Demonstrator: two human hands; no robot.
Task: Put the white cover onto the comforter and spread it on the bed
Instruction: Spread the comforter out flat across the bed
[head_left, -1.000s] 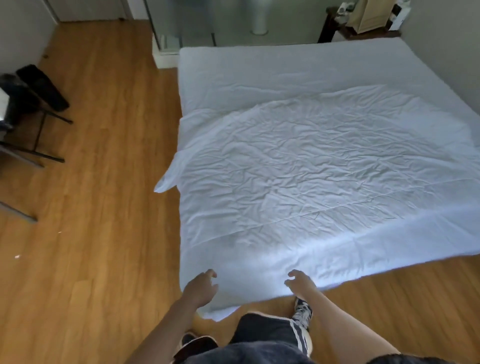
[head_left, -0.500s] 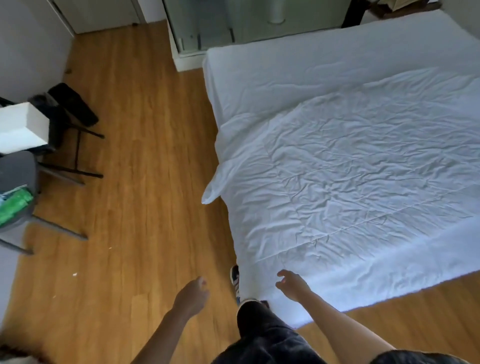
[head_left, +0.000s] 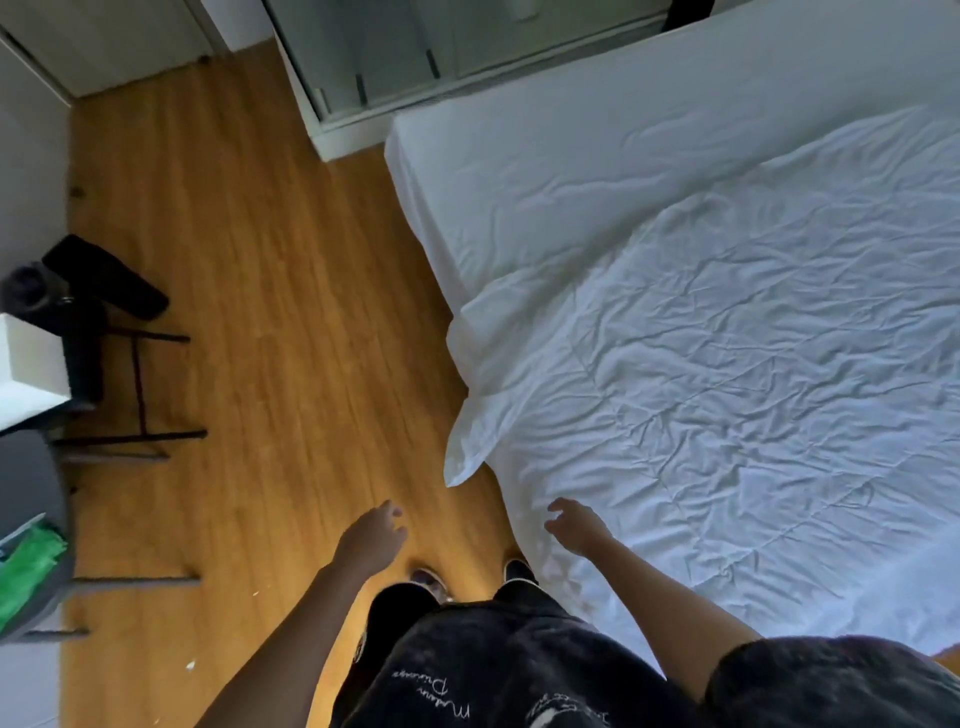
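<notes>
The covered comforter (head_left: 727, 389) lies wrinkled across the bed (head_left: 545, 156), one corner drooping over the bed's left edge. Both hands are empty, fingers loose: the left hand (head_left: 371, 535) over the floor (head_left: 260, 312), the right hand (head_left: 576, 525) near that corner, probably to straighten it.

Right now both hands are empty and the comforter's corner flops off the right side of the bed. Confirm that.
Not quite. The head view shows the comforter corner hanging off the bed's left side, over the floor. The left hand and right hand are indeed empty.
</notes>
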